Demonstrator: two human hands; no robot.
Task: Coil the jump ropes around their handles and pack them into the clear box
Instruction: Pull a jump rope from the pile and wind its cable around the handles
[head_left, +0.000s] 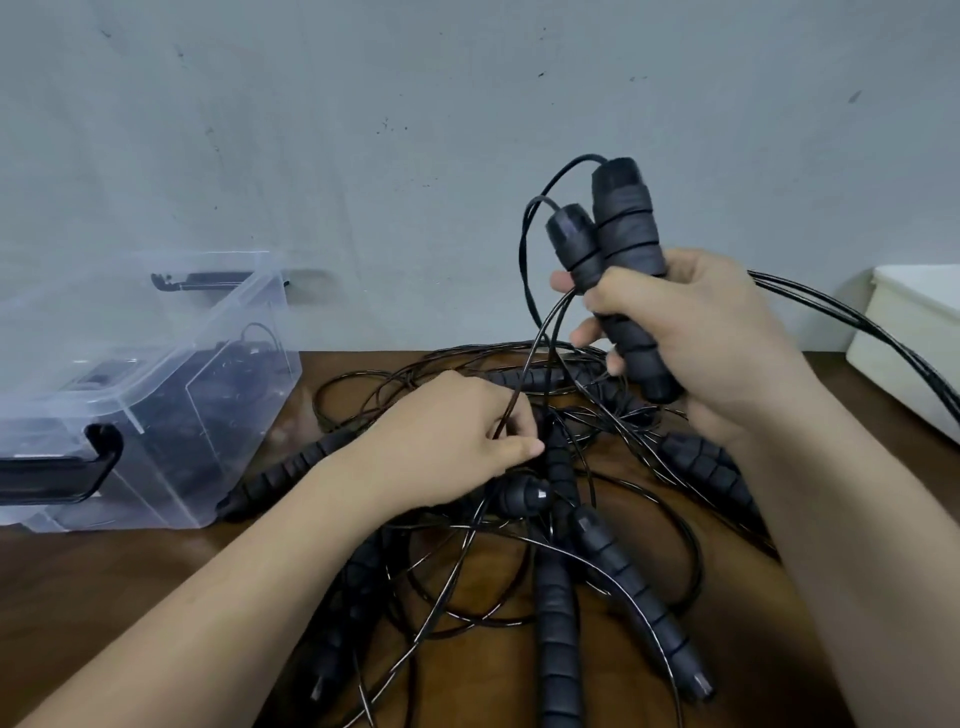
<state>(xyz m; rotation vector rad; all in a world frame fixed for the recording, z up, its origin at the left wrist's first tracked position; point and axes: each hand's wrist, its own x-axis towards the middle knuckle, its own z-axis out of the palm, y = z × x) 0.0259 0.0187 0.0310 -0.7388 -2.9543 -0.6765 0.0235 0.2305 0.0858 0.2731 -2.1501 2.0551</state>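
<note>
The right hand (696, 332) was wrapped tight around two black foam handles (623, 228), held up together above the wooden table (104, 587). The left hand (457, 431) pinched the thin black cord (521, 379) just over the tangled pile of jump ropes (558, 613). The cord looked light, floppy and slick, so it would likely snag. The bumpy handles looked soft and best to grab. The clear box (208, 364) sat on the left, some ropes already inside.
</note>
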